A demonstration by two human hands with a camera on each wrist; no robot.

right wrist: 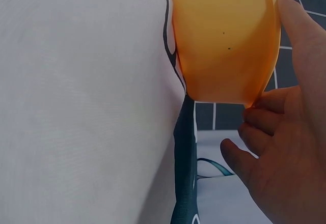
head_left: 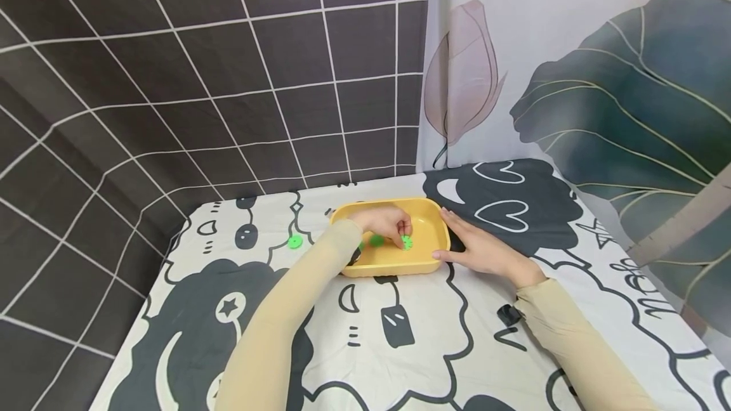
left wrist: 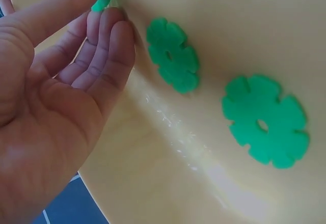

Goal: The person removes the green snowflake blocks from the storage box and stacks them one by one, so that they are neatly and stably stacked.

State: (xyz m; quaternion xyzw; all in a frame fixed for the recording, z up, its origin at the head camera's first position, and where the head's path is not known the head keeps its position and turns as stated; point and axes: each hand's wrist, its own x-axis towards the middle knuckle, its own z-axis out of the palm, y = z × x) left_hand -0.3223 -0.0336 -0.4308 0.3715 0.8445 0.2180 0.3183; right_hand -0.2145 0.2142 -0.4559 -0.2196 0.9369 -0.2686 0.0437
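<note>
In the head view, my left hand (head_left: 385,221) reaches into a yellow plastic tray (head_left: 425,265). Its thumb and fingertips pinch a green flower-shaped disc (head_left: 407,243) with notched edges. The left wrist view catches only the lower edge of this disc (left wrist: 103,1) at the top, beside the fingers. Two more green notched discs, a nearer one (left wrist: 267,122) and a farther one (left wrist: 173,55), lie in the tray, each with a small centre hole. My right hand (head_left: 480,249) touches the tray's right end, fingers extended along it and thumb at the near corner.
Another green disc (head_left: 294,241) lies on the patterned cloth (head_left: 331,366), left of the tray. Behind the bed-like surface hangs a dark gridded cloth (head_left: 285,81). A pale curtain with leaf prints (head_left: 617,100) is on the right.
</note>
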